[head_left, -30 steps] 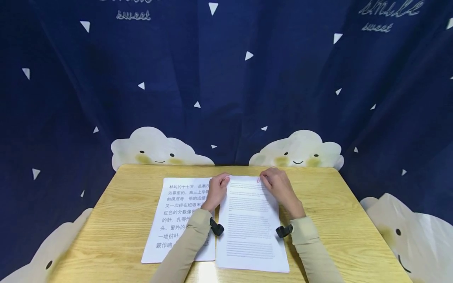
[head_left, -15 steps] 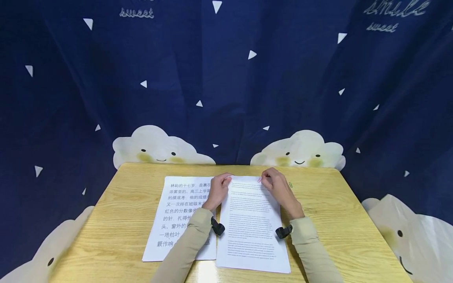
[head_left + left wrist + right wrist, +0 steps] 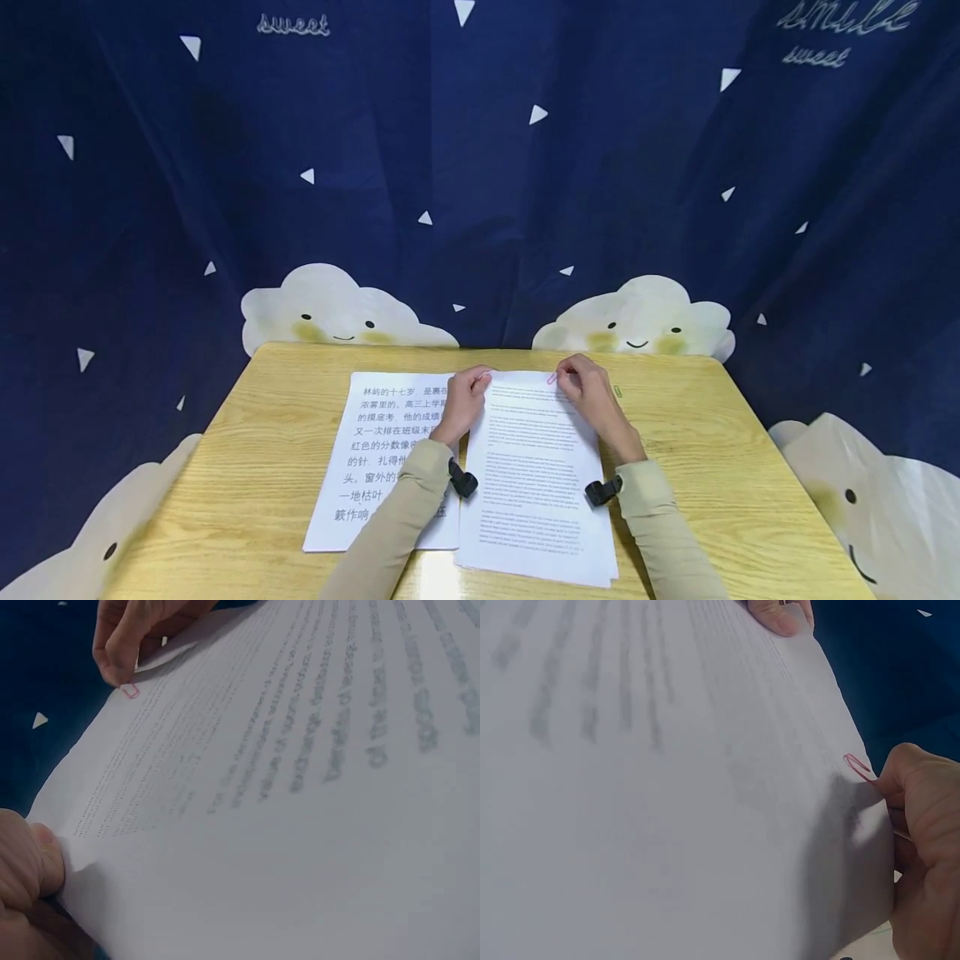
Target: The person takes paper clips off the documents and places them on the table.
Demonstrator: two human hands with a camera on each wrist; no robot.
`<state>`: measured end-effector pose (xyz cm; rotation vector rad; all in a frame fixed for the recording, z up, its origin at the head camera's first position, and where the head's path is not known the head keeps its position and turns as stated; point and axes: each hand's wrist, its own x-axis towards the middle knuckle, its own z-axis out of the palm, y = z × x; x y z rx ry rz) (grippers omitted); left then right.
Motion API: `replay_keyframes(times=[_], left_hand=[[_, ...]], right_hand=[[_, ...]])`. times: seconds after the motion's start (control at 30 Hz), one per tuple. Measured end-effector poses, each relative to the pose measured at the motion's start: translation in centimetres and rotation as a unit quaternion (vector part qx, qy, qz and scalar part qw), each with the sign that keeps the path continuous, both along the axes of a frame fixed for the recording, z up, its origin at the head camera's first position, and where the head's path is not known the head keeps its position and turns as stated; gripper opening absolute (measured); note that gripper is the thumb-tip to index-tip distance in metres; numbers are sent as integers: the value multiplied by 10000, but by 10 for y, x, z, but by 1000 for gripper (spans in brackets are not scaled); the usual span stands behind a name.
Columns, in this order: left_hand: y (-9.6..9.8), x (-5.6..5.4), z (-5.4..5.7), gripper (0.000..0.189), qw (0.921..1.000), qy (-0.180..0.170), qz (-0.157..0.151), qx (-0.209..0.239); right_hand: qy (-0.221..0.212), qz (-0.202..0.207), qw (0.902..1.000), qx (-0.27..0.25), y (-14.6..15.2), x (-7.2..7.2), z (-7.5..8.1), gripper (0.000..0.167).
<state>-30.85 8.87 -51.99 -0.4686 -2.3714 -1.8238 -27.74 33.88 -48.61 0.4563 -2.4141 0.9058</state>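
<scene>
A stack of white printed sheets (image 3: 532,475) lies in front of me, its far end lifted a little. My left hand (image 3: 462,404) pinches the far left corner, with the thumb (image 3: 49,859) on top of the paper. At the far right corner, my right hand (image 3: 590,402) pinches a pink paper clip (image 3: 552,378). In the right wrist view the clip's loop (image 3: 857,765) lies over the sheet's edge, while its other end is hidden in the fingers. Along the near edge, the upper sheets sit slightly askew from those below.
Another set of sheets with large Chinese print (image 3: 375,467) lies to the left, partly under my left forearm. A green paper clip (image 3: 617,391) rests on the wooden table (image 3: 690,450) right of my right hand. A dark blue curtain (image 3: 480,167) hangs behind.
The green paper clip has come into view beside my right hand. The upper sheets' near edge has shifted out of line with those beneath. Both hands keep about the same places.
</scene>
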Motion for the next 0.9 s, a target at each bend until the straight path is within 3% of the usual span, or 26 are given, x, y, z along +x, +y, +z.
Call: replay_keyframes(times=[0.53,0.77,0.9], left_hand=[[-1,3,4,24,10000,83,-7,-18],[-3,1,1,23,9990,51,425,-125],[-4,0,3,23,9993,133,320,-128]], right_hand=[[100,17,9990,-442,1,1,0,5],[347,-318,9917,-1193,25,5,16,8],[214,-454,9935,-1024,36,7,26,11]])
